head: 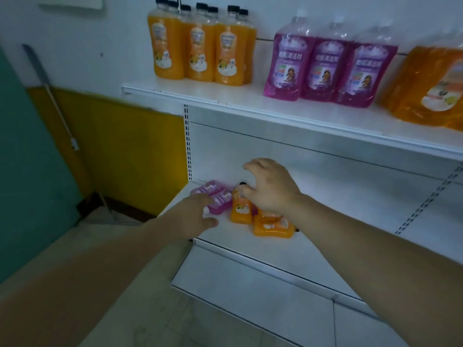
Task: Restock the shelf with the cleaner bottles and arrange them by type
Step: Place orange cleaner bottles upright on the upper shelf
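On the lower shelf (330, 249), near its left end, is a small cluster of cleaner bottles. Two pink-purple bottles (216, 194) lie on their sides. An orange bottle (241, 211) with a black cap stands upright beside them, and more orange bottles (273, 227) lie flat to its right. My left hand (193, 216) reaches in with its fingers straight, over the near ends of the purple bottles. My right hand (270, 189) hovers over the upright orange bottle with its fingers spread. Its thumb is at the bottle's neck.
The upper shelf (275, 107) holds several tall orange bottles (200, 48) at the left, three purple refill pouches (323, 68) in the middle and orange pouches (431, 88) at the right. A mop handle (57, 103) leans on the yellow wall at the left. A bottom shelf (250, 284) juts out below.
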